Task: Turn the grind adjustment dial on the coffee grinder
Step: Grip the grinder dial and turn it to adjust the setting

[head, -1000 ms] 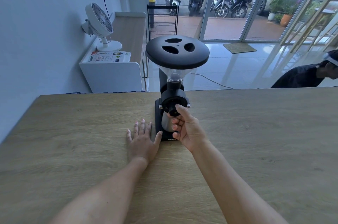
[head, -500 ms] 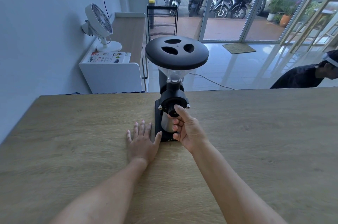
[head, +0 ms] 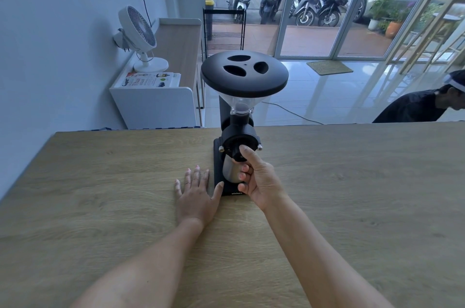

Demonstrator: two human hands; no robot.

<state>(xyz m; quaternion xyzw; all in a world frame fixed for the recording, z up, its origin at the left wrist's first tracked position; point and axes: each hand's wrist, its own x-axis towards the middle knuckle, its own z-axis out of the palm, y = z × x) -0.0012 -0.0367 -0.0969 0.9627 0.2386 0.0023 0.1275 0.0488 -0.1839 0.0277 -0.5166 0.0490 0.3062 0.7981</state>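
Note:
A black coffee grinder [head: 239, 134] stands upright near the far edge of the wooden table [head: 352, 182], with a wide black lid [head: 244, 73] over a clear hopper. On its front sits the small black grind adjustment dial [head: 236, 153]. My right hand [head: 259, 179] pinches that dial, thumb on its right side and fingers curled below, in front of the steel cup [head: 230, 169]. My left hand [head: 196, 194] lies flat on the table, fingers spread, its thumb touching the left edge of the grinder's base.
The table's far edge runs just behind the grinder. Beyond it stand a white cabinet [head: 156, 104] with a fan [head: 139, 36] and a book, a tiled floor and glass doors. A person in dark clothes [head: 422, 106] bends at the far right.
Almost nothing has moved. My right hand keeps its pinch on the dial with only a slight shift of the fingers. My left hand stays flat beside the base.

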